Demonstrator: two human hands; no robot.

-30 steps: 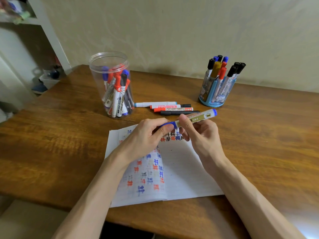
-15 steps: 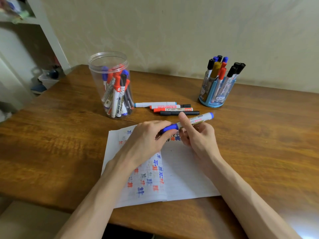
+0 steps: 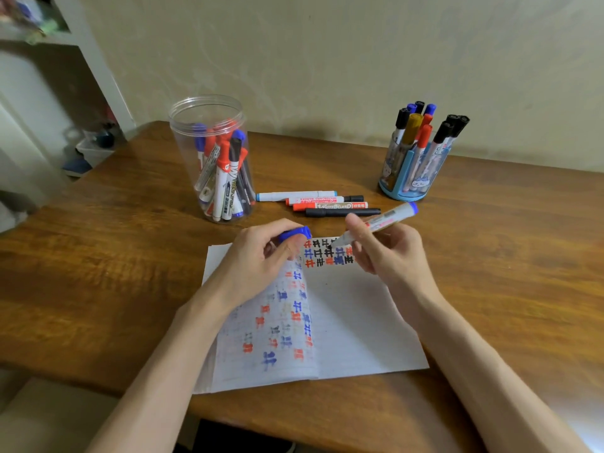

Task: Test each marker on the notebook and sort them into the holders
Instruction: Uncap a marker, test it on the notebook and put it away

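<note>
My right hand (image 3: 390, 256) grips the uncapped marker (image 3: 379, 222). Its long axis slants from the blue tail, up and right of my knuckles, down to the tip just left of my fingers, over the notebook (image 3: 359, 322). I cannot tell if the tip touches the page. My left hand (image 3: 258, 261) pinches the cap (image 3: 294, 233), just left of the tip. I judge the test stroke falls to the right hand.

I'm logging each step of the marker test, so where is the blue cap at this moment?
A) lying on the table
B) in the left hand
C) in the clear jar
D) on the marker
B: the left hand pinches the blue cap, apart from the marker, which the right hand holds with its tip bare above the notebook.
</note>
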